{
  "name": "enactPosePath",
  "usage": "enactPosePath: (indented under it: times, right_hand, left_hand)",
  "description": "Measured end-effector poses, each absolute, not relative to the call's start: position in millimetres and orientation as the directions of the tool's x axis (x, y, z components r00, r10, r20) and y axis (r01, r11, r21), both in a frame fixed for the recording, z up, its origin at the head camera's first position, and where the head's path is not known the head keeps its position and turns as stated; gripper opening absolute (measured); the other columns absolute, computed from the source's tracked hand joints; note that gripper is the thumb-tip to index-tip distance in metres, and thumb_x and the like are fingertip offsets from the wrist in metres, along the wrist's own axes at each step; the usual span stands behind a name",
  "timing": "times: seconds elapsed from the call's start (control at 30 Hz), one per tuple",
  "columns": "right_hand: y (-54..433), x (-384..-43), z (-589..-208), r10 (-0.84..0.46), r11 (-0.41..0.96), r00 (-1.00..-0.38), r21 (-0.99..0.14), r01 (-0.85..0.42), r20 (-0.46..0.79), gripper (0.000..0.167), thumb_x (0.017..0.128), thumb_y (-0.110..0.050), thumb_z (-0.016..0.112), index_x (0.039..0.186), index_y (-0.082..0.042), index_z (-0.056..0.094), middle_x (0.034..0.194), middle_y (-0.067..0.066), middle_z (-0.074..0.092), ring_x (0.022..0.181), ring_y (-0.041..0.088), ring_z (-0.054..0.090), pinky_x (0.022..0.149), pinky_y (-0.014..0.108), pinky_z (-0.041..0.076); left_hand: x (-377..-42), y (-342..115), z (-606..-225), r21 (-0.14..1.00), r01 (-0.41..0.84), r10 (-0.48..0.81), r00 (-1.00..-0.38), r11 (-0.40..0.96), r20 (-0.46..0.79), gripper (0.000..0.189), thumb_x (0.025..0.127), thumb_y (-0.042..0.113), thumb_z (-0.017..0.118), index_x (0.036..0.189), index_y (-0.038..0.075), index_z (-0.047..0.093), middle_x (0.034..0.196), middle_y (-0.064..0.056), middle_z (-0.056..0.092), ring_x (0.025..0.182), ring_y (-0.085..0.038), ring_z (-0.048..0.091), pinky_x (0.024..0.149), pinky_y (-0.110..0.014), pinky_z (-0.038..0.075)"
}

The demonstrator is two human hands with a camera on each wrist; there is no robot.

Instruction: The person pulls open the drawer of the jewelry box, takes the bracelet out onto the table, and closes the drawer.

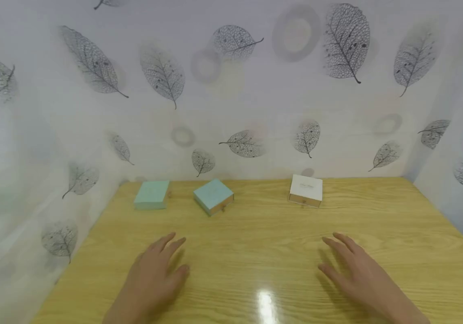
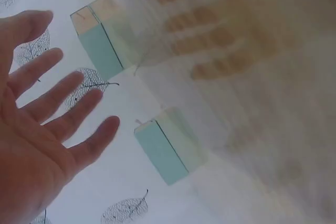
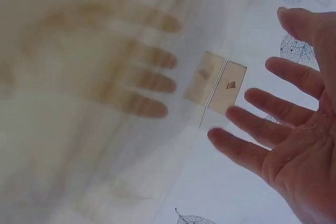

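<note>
Three small drawer boxes lie along the far part of the wooden table: a mint green box [image 1: 152, 195] at left, a light blue box [image 1: 213, 195] turned at an angle beside it, and a white box [image 1: 306, 189] at right with a brown drawer front [image 3: 227, 86]. My left hand [image 1: 153, 275] hovers over the table on the near side of the two coloured boxes, fingers spread and holding nothing. On the other side my right hand [image 1: 361, 275] is spread the same way, nearest the white box and apart from it.
The glossy wood-grain table [image 1: 251, 238] reflects hands and boxes in both wrist views. A pale wall covering [image 1: 256, 103] printed with grey leaves rises behind the table and along both sides. A bright light reflection shows near the front middle.
</note>
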State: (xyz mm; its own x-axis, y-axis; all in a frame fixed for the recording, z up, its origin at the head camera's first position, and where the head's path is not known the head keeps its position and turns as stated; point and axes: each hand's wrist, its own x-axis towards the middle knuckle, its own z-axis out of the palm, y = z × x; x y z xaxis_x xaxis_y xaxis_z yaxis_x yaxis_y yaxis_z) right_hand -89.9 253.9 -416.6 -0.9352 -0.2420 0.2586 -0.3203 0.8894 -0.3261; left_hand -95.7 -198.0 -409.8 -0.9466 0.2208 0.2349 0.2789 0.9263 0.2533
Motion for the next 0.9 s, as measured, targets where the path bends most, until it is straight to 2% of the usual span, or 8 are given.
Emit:
enactPosePath:
  times: [0.1, 0.17, 0.27, 0.47, 0.63, 0.73, 0.83, 0.9]
  right_hand:
    - [252, -96, -415, -0.294, 0.864, -0.905, -0.320, -0.389, 0.307, 0.045, 0.090, -0.029, 0.078, 0.129, -0.009, 0.068, 0.133, 0.016, 0.065, 0.112, 0.038, 0.068, 0.087, 0.056, 0.058]
    - [251, -101, -414, -0.334, 0.857, -0.887, -0.290, -0.427, 0.319, 0.037, 0.090, -0.024, 0.078, 0.124, -0.009, 0.071, 0.126, 0.011, 0.069, 0.105, 0.032, 0.071, 0.084, 0.050, 0.060]
    - [250, -107, -414, -0.378, 0.849, -0.861, -0.243, -0.469, 0.340, 0.030, 0.088, -0.019, 0.079, 0.117, -0.010, 0.074, 0.117, 0.005, 0.072, 0.098, 0.024, 0.073, 0.080, 0.043, 0.062]
    - [246, -121, -418, -0.452, 0.822, -0.804, -0.169, -0.544, 0.386, 0.025, 0.085, -0.014, 0.081, 0.110, -0.012, 0.077, 0.108, 0.001, 0.075, 0.091, 0.020, 0.073, 0.077, 0.037, 0.062]
    - [241, -128, -419, -0.476, 0.815, -0.803, -0.163, -0.556, 0.360, 0.022, 0.086, -0.014, 0.080, 0.108, -0.012, 0.076, 0.106, 0.000, 0.074, 0.089, 0.018, 0.073, 0.075, 0.034, 0.062]
    - [238, -131, -417, -0.490, 0.805, -0.792, -0.162, -0.571, 0.363, 0.023, 0.086, -0.013, 0.080, 0.108, -0.012, 0.076, 0.107, 0.000, 0.074, 0.088, 0.017, 0.073, 0.074, 0.033, 0.062]
    - [234, -134, -414, -0.510, 0.786, -0.770, -0.155, -0.598, 0.383, 0.023, 0.085, -0.012, 0.081, 0.108, -0.012, 0.077, 0.106, 0.000, 0.074, 0.087, 0.016, 0.072, 0.073, 0.031, 0.062]
    - [231, -137, -412, -0.520, 0.780, -0.762, -0.149, -0.608, 0.386, 0.023, 0.085, -0.012, 0.081, 0.108, -0.013, 0.077, 0.106, 0.000, 0.074, 0.087, 0.016, 0.072, 0.073, 0.031, 0.062]
  left_hand:
    - [-115, -195, -407, 0.269, 0.370, 0.288, -0.910, 0.889, 0.298, 0.044, 0.094, 0.031, 0.073, 0.135, 0.015, 0.065, 0.141, -0.012, 0.063, 0.119, -0.038, 0.065, 0.088, -0.062, 0.056]
    - [-129, -195, -406, 0.265, 0.421, 0.330, -0.885, 0.867, 0.328, 0.042, 0.094, 0.026, 0.074, 0.133, 0.012, 0.066, 0.137, -0.014, 0.065, 0.114, -0.038, 0.067, 0.085, -0.060, 0.057]
    - [-148, -195, -406, 0.273, 0.459, 0.362, -0.868, 0.845, 0.341, 0.042, 0.094, 0.020, 0.074, 0.133, 0.010, 0.066, 0.137, -0.016, 0.064, 0.115, -0.040, 0.067, 0.087, -0.060, 0.057]
    - [-183, -194, -413, 0.293, 0.488, 0.386, -0.857, 0.822, 0.343, 0.047, 0.094, 0.016, 0.071, 0.139, 0.007, 0.061, 0.142, -0.019, 0.059, 0.121, -0.041, 0.064, 0.096, -0.058, 0.055]
    - [-209, -187, -417, 0.270, 0.530, 0.449, -0.838, 0.804, 0.309, 0.052, 0.093, 0.014, 0.069, 0.143, 0.005, 0.057, 0.149, -0.023, 0.053, 0.106, -0.039, 0.068, 0.091, -0.061, 0.056]
    - [-220, -180, -418, 0.272, 0.522, 0.472, -0.851, 0.808, 0.232, 0.056, 0.093, 0.013, 0.066, 0.147, 0.007, 0.053, 0.157, -0.024, 0.044, 0.116, -0.043, 0.065, 0.096, -0.067, 0.052]
    - [-226, -176, -418, 0.266, 0.503, 0.476, -0.864, 0.822, 0.165, 0.057, 0.094, 0.013, 0.064, 0.150, 0.010, 0.051, 0.159, -0.023, 0.042, 0.136, -0.046, 0.053, 0.102, -0.070, 0.047]
    - [-227, -174, -417, 0.256, 0.499, 0.477, -0.866, 0.828, 0.147, 0.057, 0.094, 0.013, 0.064, 0.150, 0.010, 0.051, 0.158, -0.023, 0.043, 0.138, -0.046, 0.051, 0.102, -0.069, 0.047]
